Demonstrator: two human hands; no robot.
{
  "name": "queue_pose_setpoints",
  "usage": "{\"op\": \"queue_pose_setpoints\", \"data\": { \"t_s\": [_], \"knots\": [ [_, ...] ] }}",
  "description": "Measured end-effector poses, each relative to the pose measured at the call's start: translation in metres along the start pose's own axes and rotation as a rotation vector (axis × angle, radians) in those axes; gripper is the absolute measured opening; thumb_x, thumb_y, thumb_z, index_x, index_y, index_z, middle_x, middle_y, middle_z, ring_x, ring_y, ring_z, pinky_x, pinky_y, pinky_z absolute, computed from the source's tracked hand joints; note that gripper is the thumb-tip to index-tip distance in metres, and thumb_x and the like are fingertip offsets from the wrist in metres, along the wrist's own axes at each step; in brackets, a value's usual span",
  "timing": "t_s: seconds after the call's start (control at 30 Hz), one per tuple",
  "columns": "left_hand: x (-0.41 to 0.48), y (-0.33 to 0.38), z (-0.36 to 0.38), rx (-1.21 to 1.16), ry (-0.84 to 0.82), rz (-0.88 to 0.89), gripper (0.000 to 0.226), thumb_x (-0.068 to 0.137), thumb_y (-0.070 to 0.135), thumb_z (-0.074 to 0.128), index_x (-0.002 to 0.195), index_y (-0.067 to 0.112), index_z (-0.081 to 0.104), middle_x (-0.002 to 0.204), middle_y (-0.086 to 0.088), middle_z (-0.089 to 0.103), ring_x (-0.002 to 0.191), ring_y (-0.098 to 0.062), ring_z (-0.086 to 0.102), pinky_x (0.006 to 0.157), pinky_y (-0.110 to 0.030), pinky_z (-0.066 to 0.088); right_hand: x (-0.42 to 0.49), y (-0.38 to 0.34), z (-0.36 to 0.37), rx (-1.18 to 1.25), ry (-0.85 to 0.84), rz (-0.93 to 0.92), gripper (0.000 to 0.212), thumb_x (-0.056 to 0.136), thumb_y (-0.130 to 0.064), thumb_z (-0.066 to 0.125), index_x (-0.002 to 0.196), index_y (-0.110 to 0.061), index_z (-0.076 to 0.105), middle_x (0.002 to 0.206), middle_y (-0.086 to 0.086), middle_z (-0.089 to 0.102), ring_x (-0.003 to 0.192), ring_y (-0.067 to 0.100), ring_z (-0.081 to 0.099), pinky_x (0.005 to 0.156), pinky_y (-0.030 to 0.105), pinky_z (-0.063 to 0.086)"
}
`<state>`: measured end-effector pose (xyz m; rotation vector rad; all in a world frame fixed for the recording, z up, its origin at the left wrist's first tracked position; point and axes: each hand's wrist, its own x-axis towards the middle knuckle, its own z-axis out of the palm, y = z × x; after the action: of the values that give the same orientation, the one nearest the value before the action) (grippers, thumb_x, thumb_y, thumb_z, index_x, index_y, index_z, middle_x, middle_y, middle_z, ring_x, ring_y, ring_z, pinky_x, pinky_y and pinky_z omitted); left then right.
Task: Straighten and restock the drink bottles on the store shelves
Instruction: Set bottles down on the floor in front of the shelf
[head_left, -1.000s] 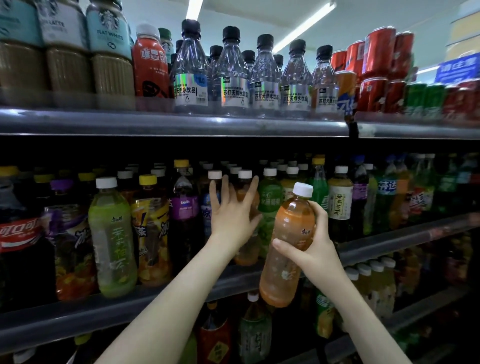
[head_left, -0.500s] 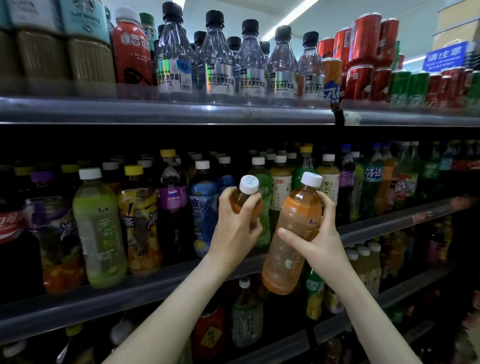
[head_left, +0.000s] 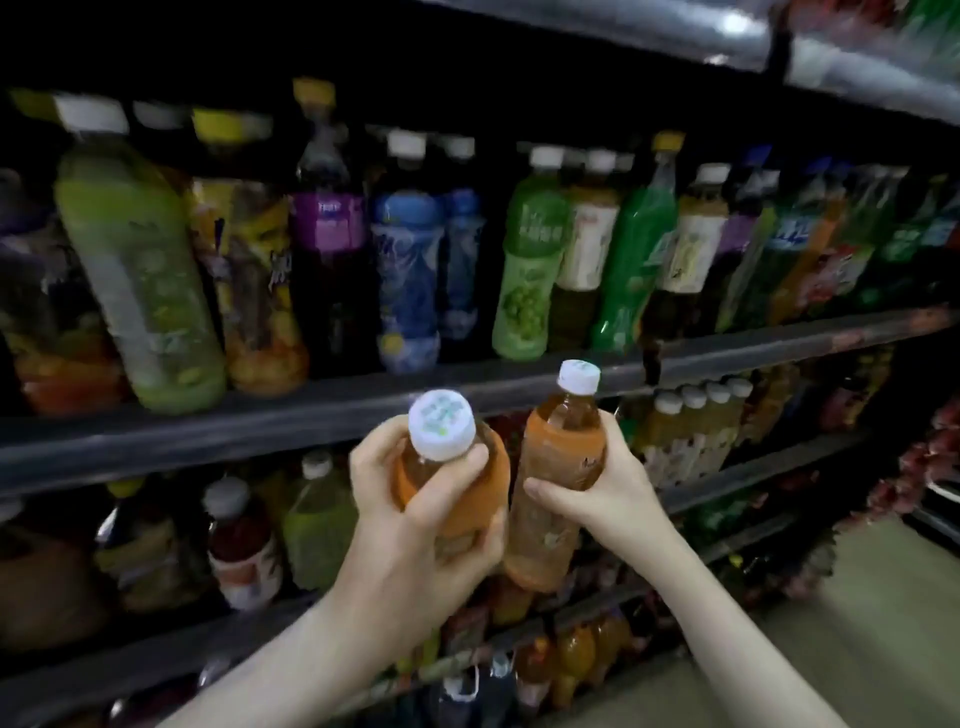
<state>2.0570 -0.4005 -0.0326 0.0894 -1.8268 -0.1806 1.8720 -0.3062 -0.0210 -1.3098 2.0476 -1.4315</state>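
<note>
Bare left hand (head_left: 405, 525), bare right hand (head_left: 610, 493), slender fingers (head_left: 371, 457), forearms (head_left: 291, 660) bare to the frame's edge

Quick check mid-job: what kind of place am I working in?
Probably a shop's drinks aisle: tiered metal shelves, rows of assorted bottles like the large green bottle, plus stock in hand: left orange bottle, right orange bottle.

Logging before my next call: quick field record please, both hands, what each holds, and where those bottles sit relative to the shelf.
left hand: grips left orange bottle, cap tilted toward camera
right hand: grips right orange bottle, near upright
bottles: side by side, off the shelves, in front of the shelf edge
shelf stock: mixed drinks, blurred
</note>
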Motion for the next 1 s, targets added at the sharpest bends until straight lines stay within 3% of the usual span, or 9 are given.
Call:
{"op": "queue_pose_setpoints", "data": {
  "t_s": [0.13,0.23,0.3,0.43,0.53,0.67,0.8,0.9,1.0],
  "knots": [
    [-0.081,0.013,0.0,-0.099,-0.183,-0.442,0.071,0.073,0.024,0.068,0.13,0.032,0.026,0.13,-0.006,0.031,0.131,0.004,0.029,0.104,-0.01,0.028,-0.027,0.064,0.05,-0.001,-0.248,0.127,0.064,0.067,-0.019,0.086,0.116,-0.034,0.047,0.101,-0.012,0.064,0.087,-0.008,0.061,0.073,0.017,0.046],
    [-0.145,0.017,-0.004,-0.164,-0.208,-0.902,0.092,0.07,0.021,0.072,0.132,0.056,0.013,0.13,0.034,0.037,0.119,0.01,0.044,0.096,-0.007,0.033,-0.054,0.118,0.095,0.015,-0.403,0.216,0.064,0.066,-0.013,0.086,0.114,-0.03,0.048,0.098,-0.013,0.065,0.084,-0.013,0.06,0.068,0.006,0.044],
    [-0.201,0.017,-0.005,-0.132,-0.216,-1.213,0.101,0.069,0.01,0.076,0.135,0.05,0.01,0.122,0.029,0.049,0.108,0.006,0.055,0.091,-0.011,0.04,-0.078,0.164,0.129,0.019,-0.49,0.288,0.063,0.064,-0.012,0.087,0.114,-0.024,0.049,0.099,-0.013,0.066,0.084,-0.013,0.06,0.068,0.004,0.043],
    [-0.323,0.007,0.0,-0.001,-0.346,-1.561,0.08,0.066,0.007,0.076,0.121,0.041,0.028,0.095,0.015,0.062,0.086,0.001,0.062,0.066,-0.006,0.043,-0.136,0.262,0.192,0.032,-0.622,0.428,0.059,0.064,0.001,0.083,0.108,-0.016,0.049,0.095,-0.01,0.063,0.078,-0.016,0.058,0.069,0.003,0.042],
    [-0.428,-0.002,0.012,0.027,-0.501,-1.725,0.057,0.065,0.012,0.075,0.1,0.037,0.037,0.095,0.006,0.062,0.089,-0.014,0.063,0.069,-0.02,0.048,-0.179,0.339,0.236,0.035,-0.67,0.491,0.058,0.066,0.01,0.079,0.104,-0.019,0.046,0.092,-0.008,0.061,0.075,-0.019,0.056,0.068,0.002,0.04],
    [-0.564,-0.012,0.046,0.069,-0.744,-1.767,0.054,0.069,0.015,0.072,0.108,0.025,0.037,0.096,0.002,0.055,0.089,-0.02,0.061,0.079,-0.04,0.053,-0.231,0.458,0.298,0.024,-0.653,0.548,0.064,0.066,0.009,0.077,0.112,-0.022,0.045,0.095,-0.01,0.062,0.08,-0.012,0.059,0.072,0.003,0.041],
    [-0.702,-0.023,0.087,0.081,-0.921,-1.631,0.078,0.073,0.016,0.07,0.137,0.025,0.026,0.129,0.0,0.043,0.11,-0.026,0.054,0.08,-0.028,0.04,-0.275,0.577,0.361,0.004,-0.598,0.575,0.062,0.068,0.009,0.076,0.114,-0.016,0.044,0.101,0.001,0.061,0.087,0.008,0.058,0.073,0.004,0.041],
    [-0.798,-0.033,0.115,0.03,-0.916,-1.491,0.071,0.077,0.019,0.068,0.138,0.019,0.031,0.137,-0.002,0.041,0.118,-0.025,0.051,0.086,-0.028,0.04,-0.299,0.658,0.4,0.026,-0.55,0.549,0.061,0.066,0.012,0.075,0.11,-0.015,0.043,0.101,0.001,0.058,0.085,-0.003,0.055,0.075,0.007,0.041],
    [-0.88,-0.047,0.14,-0.048,-0.882,-1.386,0.054,0.077,0.017,0.068,0.125,0.007,0.044,0.125,-0.006,0.049,0.112,-0.022,0.051,0.089,-0.032,0.043,-0.32,0.727,0.43,0.046,-0.497,0.48,0.064,0.062,0.002,0.08,0.107,-0.025,0.043,0.104,0.003,0.058,0.088,-0.008,0.057,0.084,0.014,0.043]
  ]
}}
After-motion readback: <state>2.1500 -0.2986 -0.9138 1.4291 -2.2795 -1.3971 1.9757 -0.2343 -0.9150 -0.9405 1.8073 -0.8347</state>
